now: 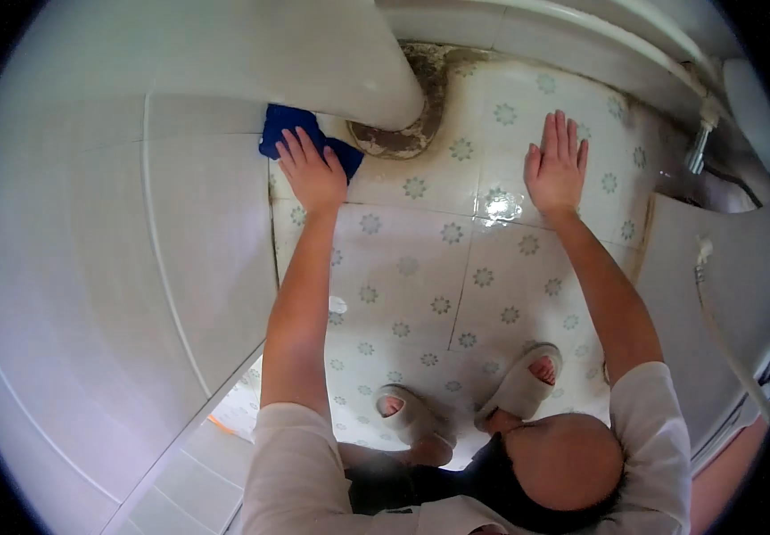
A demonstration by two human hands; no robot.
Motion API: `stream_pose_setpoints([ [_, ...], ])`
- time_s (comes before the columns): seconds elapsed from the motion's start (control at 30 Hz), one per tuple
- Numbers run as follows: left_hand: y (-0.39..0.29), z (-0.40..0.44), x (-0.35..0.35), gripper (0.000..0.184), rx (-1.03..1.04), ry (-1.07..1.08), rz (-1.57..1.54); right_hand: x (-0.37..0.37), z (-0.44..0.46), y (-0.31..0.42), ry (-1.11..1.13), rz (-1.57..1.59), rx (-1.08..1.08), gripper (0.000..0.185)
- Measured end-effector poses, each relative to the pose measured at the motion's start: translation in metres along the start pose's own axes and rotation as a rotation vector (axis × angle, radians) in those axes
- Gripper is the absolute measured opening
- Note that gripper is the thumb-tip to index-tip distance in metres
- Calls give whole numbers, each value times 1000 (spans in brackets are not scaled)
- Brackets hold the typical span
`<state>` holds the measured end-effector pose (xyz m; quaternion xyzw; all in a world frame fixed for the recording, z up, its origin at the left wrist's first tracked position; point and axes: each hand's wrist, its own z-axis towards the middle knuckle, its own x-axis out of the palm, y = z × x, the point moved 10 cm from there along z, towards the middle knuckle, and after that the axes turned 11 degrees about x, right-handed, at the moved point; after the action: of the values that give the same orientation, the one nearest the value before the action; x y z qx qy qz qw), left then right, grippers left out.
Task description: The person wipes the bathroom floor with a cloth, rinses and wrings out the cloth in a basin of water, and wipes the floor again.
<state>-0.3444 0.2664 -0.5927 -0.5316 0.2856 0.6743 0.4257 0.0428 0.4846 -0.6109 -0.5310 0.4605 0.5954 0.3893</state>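
Observation:
My left hand lies spread on a dark blue cloth, at the corner where the tiled wall meets the floor, left of the white pedestal base. The cloth is bunched and sticks out on both sides of the hand. To the right, my right hand rests palm down on the flower-patterned floor tiles, fingers extended and nothing in it. Wet glare shows on the tiles just left of it.
Brown grime rings the pedestal's foot. White pipes run along the back wall, with a metal fitting at the right. A hose hangs at the right side. My slippered feet stand on the floor below.

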Motion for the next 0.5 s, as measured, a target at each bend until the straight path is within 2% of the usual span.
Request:
stream_pose_setpoints([
  [0.13, 13, 54, 26, 52, 194, 53, 92, -2, 1, 2, 15, -30, 0, 68],
  [0.23, 18, 91, 64, 47, 231, 457, 11, -2, 1, 2, 3, -30, -8, 68],
  [0.3, 29, 106, 84, 44, 351, 329, -72, -2, 2, 1, 3, -15, -8, 68],
  [0.43, 2, 100, 46, 38, 430, 170, -141, 1, 3, 0, 34, -23, -4, 69],
  [0.5, -6, 93, 52, 42, 321, 391, -233, -1, 2, 0, 19, -1, -7, 68],
])
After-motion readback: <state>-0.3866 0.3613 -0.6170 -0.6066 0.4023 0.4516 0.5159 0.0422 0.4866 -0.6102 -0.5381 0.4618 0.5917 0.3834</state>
